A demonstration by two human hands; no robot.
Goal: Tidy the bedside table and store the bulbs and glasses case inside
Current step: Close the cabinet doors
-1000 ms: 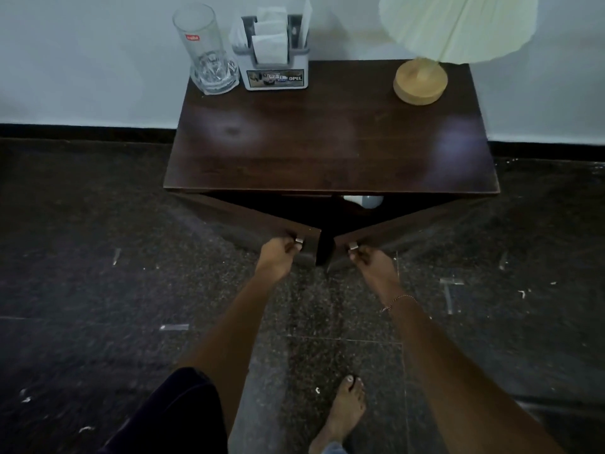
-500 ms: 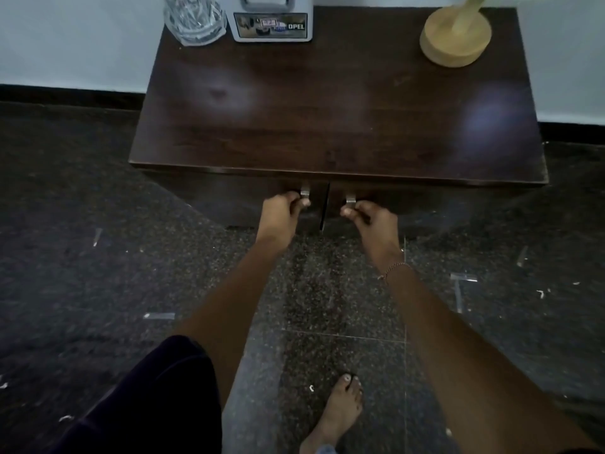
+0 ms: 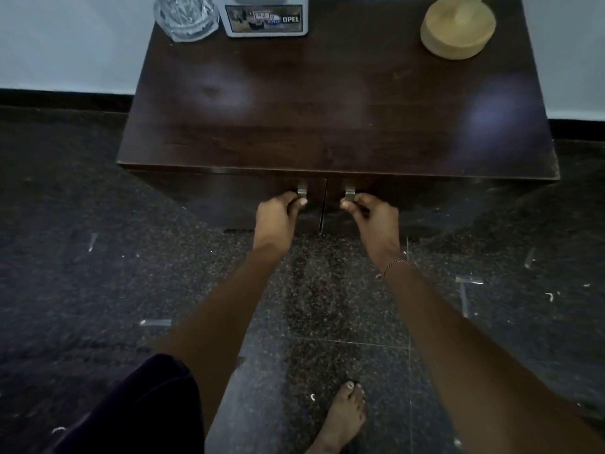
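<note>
Left handle [image 3: 302, 191] is gripped by the curled left hand [image 3: 278, 217] | right handle [image 3: 349, 193] is gripped by the curled right hand [image 3: 373, 217] | doors [image 3: 229, 199] are seen closed | bench [image 3: 327, 109] is set against the wall [image 3: 65, 44] | glass [image 3: 186, 18], holder [image 3: 266, 21] and lamp base [image 3: 458, 27] are carried at its rear.

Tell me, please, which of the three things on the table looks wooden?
The lamp base at the back right; the glass is clear and the holder beside it is a white box.
</note>
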